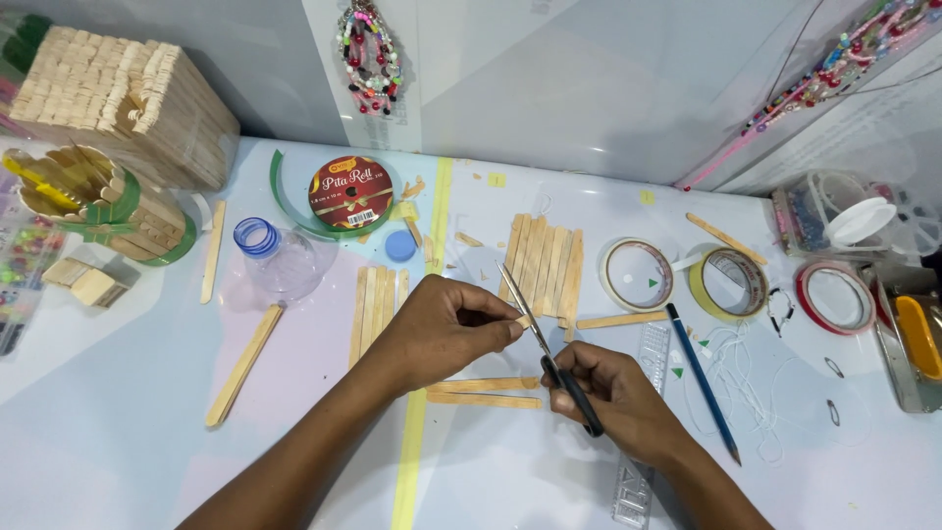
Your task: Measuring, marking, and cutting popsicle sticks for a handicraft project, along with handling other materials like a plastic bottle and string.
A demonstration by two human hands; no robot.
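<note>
My right hand [613, 397] grips black-handled scissors [545, 344], blades pointing up and left. My left hand [442, 329] pinches a small piece of wooden craft stick [523, 321] right against the blades. Just behind the hands lies a flat panel of joined craft sticks [545, 265]. A second group of sticks [378, 299] lies left of it, partly under my left hand. Two loose sticks [486, 393] rest on the table between my wrists.
Tape rolls [636, 275] [728, 285] [836, 296], a blue pencil [702, 378] and a clear ruler [643, 432] lie right. A clear bottle [278, 260], a blue cap [399, 245], a ribbon spool [351, 193], stick-built holders [98, 201] and a stick stack [123, 103] stand left.
</note>
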